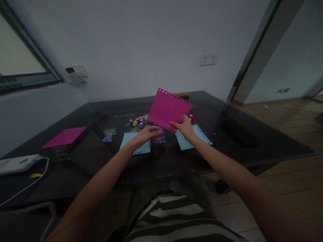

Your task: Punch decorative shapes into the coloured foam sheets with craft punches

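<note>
My right hand grips a bright pink sheet of paper by its lower right edge, thumb on top. Small cut-out holes run along several of the sheet's edges, and it is tilted above the table. My left hand closes around a small purple craft punch near the sheet's lower corner. Whether the punch touches the paper, I cannot tell. Below it lies a scatter of coloured paper bits. Light blue sheets with punched edges lie on either side, one on the left and another on the right.
Several purple, green and red punches cluster behind my left hand; a red one sits right. On the dark table are another pink sheet, a paper-bit pile, a white power strip with cable, and a dark flat object.
</note>
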Demonstrator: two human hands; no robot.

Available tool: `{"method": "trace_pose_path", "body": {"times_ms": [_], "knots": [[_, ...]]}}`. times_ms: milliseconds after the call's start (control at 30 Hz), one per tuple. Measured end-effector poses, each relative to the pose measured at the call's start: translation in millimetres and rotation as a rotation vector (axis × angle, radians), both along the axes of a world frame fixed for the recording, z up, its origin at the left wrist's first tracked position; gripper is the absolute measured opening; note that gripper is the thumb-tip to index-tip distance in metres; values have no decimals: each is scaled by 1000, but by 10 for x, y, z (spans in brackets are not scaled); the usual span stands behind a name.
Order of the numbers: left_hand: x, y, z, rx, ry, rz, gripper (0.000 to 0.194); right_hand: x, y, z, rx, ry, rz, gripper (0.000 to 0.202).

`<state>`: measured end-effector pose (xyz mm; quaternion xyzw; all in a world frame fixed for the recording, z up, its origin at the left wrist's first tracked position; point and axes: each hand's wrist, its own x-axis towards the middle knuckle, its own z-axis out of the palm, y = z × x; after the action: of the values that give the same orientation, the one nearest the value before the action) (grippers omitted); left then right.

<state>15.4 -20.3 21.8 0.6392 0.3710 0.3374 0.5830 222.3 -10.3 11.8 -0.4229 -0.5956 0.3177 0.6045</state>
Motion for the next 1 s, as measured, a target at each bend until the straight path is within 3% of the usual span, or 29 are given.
{"method": "trace_pose_path", "body": {"times_ms": [333, 700, 1000], "knots": [[-127, 35, 35, -8, 194, -38, 33, 4, 18, 0, -2, 8, -8, 37], [-173, 121, -45, -45, 72, -26, 24, 13, 17, -1, 7, 20, -1, 38], [-137, 127, -35, -265, -36, -13, 22, -6, 5, 17, -19, 48, 11, 32]]}}
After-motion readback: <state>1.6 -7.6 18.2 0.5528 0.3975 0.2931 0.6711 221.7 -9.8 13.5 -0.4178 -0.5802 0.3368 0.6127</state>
